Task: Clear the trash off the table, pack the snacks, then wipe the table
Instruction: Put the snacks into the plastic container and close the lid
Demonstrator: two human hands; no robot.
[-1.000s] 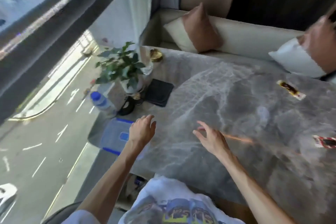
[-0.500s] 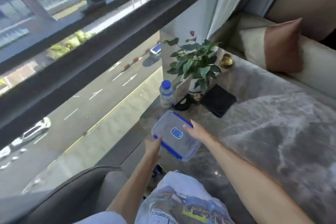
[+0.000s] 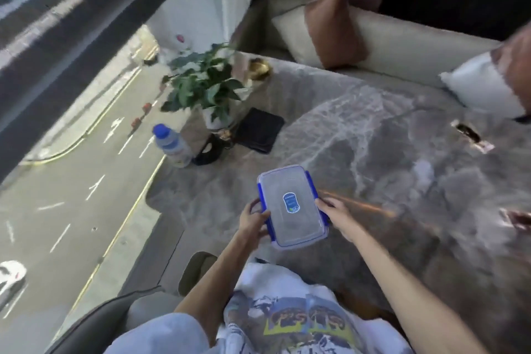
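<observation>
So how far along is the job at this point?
Early. Nothing looks finished. Two wrappers lie on the marble table. In hand: the left hand and right hand grip a clear container with blue clips, lid on, held over the table's near edge. Left: clear the trash, pack the snacks, wipe the table; no cloth is clearly visible.

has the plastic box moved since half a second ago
Yes. The plastic box, held in both hands, has come away from the water bottle at the window edge, toward the middle of the table in front of the person.
</observation>
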